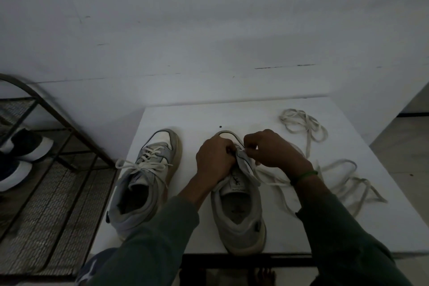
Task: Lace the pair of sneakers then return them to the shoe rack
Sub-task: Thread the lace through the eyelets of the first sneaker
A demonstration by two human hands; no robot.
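Note:
Two grey-and-white sneakers stand toes away from me on a white table. The left sneaker is laced, its bow loose across the tongue. The right sneaker has its front under my hands. My left hand grips the eyelet flap and tongue near the toe. My right hand pinches a white shoelace at an eyelet; the lace trails off to the right across the table. The eyelets under my fingers are hidden.
A second loose coil of lace lies at the table's back right. A dark metal mesh shoe rack stands to the left, holding dark shoes with white soles. A white wall rises behind the table.

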